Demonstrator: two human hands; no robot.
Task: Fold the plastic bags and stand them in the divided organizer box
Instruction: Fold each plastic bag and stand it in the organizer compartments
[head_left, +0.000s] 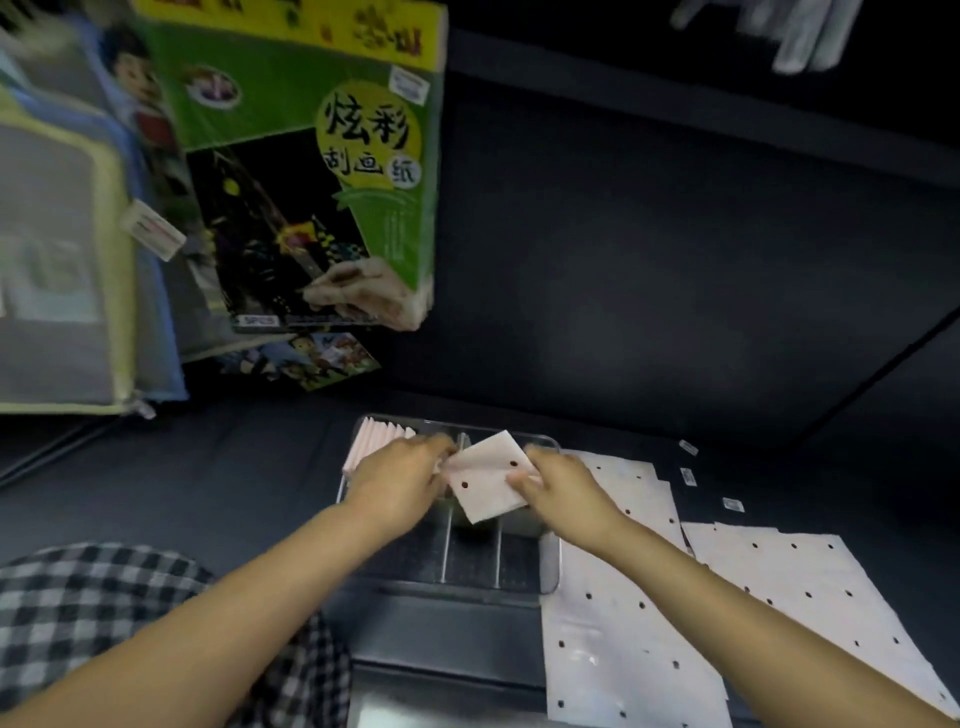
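1. Both hands meet over the far end of the divided organizer box (549, 566): my left hand (400, 480) pinches the left corner of a folded plastic bag (488, 478), fingers curled on it, and my right hand (563, 491) grips its right edge, thumb on top.
2. That folded bag is white with small dark holes, tilted like a diamond, and held above the middle compartments of the box; I cannot tell whether its lower edge touches a divider.
3. I see a row of folded bags (382, 434) already standing upright in the box's far-left compartment, at about 11 o'clock from my left hand.
4. At 4 o'clock from the box, flat unfolded bags (623, 649) lie spread on the dark desk (208, 478), touching the box's right wall; more sheets overlap toward 3 o'clock.
5. I make out three small white labels (732, 504) on the desk at 2 o'clock, just beyond the sheets.
6. At 10 o'clock a green scratch-paper pack (322, 156) leans upright with blue and yellow zip pouches (78, 260) beside it, against a dark wall.
7. My forearms reach in bare from 7 and 5 o'clock; checked fabric (93, 597) shows under the left arm.
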